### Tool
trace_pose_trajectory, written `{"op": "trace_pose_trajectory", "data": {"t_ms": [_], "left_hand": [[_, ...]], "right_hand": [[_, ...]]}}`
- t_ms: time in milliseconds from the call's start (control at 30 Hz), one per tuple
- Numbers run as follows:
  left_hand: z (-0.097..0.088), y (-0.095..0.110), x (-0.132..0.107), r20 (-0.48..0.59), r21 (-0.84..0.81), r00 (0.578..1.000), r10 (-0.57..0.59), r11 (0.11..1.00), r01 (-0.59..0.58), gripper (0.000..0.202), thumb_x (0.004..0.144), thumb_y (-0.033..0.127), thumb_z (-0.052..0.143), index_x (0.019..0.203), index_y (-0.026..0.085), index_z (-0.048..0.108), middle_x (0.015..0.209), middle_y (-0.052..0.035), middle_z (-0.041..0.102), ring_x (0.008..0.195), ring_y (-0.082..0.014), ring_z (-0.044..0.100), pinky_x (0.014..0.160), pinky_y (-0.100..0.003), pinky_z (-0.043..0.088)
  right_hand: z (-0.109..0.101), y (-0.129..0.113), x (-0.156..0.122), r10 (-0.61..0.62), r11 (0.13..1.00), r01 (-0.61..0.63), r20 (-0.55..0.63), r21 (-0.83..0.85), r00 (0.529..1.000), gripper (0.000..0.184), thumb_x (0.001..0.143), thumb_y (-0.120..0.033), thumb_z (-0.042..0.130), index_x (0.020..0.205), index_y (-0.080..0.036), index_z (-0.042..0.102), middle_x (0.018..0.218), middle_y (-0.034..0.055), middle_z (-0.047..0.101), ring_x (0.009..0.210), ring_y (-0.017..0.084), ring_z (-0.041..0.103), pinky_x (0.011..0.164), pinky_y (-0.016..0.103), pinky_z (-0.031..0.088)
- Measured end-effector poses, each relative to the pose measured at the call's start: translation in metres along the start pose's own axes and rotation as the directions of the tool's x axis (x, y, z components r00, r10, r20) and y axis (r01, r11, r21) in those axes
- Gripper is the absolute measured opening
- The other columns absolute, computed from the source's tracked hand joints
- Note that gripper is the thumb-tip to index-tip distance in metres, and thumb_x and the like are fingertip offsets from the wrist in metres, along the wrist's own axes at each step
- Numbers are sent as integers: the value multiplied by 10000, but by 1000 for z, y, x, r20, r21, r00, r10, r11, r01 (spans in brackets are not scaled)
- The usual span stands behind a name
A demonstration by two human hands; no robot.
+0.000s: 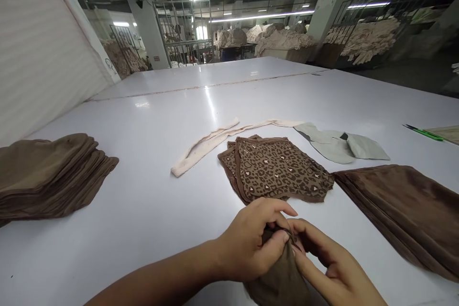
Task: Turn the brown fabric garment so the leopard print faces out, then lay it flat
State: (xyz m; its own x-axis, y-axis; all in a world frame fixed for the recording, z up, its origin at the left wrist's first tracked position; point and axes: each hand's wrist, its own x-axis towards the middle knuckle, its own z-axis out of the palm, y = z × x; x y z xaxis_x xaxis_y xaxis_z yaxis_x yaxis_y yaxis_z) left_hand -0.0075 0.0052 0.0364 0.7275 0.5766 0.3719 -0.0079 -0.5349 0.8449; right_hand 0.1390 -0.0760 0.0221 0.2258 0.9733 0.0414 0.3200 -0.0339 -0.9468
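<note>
My left hand and my right hand both pinch the top of a brown fabric piece near the front edge of the white table. Just beyond my hands lies a small pile of leopard-print fabric pieces. A cream strip of fabric lies behind it, stretched from left to right.
A stack of brown fabric pieces sits at the left. Another brown stack lies at the right. Grey-green cut pieces rest behind the leopard pile. A green pen-like tool lies far right. Fabric heaps fill the background.
</note>
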Motion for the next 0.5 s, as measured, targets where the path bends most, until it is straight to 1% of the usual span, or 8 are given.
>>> {"op": "trace_pose_trajectory", "data": {"t_ms": [67,133,200,267,333,400,433,500], "left_hand": [[2,-5,-3,-101,46,994,-29,998,33,347,769,117,508,1110,158,464,904,-46,588,864,-158,512,821,-292,413],[1,-9,-7,-186,72,965,-184,977,200,343,753,221,587,1076,164,486,990,-61,551,895,-174,494,810,-304,405],[-1,-12,-10,-111,14,906,-409,911,413,290,772,361,592,976,165,532,949,-50,551,847,-174,487,738,-294,397],[-1,-12,-12,56,-123,847,-528,838,531,275,819,428,516,836,156,547,790,-14,530,727,-140,459,642,-261,367],[0,-13,-13,111,-295,849,-516,799,524,305,851,431,454,752,148,507,690,11,467,652,-112,409,598,-240,340],[2,-13,-11,27,-373,874,-485,806,459,310,876,421,410,724,154,457,657,22,421,624,-102,376,586,-233,327],[3,-14,-10,-43,-337,889,-455,844,416,309,889,410,390,713,160,439,650,21,413,619,-103,368,583,-235,320],[4,-18,-8,-176,-154,922,-345,935,320,307,906,368,358,673,173,401,629,19,403,607,-110,360,582,-246,298]], "right_hand": [[7,1,2,16,999,-16,-4,43,1000,217,733,-340,619,911,-222,660,680,6,598,607,182,573,579,250,510],[14,1,0,46,994,-35,-112,100,993,215,758,-357,592,924,-226,630,757,8,616,681,180,583,589,224,488],[23,0,-4,48,992,-15,-264,127,963,193,781,-364,569,928,-240,590,832,0,613,753,170,573,653,212,463],[30,-1,-8,8,994,30,-361,101,933,141,797,-340,555,909,-255,567,838,-14,580,772,156,548,714,209,428],[33,-1,-10,-41,995,74,-379,72,925,98,807,-315,546,889,-265,568,808,-15,544,773,156,534,707,208,411],[32,-2,-11,-69,991,106,-349,86,935,96,791,-307,569,874,-263,592,797,2,539,806,179,541,692,222,421],[30,-2,-10,-71,988,112,-323,108,944,106,774,-312,590,862,-255,607,797,15,548,817,195,547,685,235,433],[26,-4,-10,-32,980,77,-232,185,972,126,735,-333,629,809,-231,635,776,38,569,799,219,558,664,263,456]]}}
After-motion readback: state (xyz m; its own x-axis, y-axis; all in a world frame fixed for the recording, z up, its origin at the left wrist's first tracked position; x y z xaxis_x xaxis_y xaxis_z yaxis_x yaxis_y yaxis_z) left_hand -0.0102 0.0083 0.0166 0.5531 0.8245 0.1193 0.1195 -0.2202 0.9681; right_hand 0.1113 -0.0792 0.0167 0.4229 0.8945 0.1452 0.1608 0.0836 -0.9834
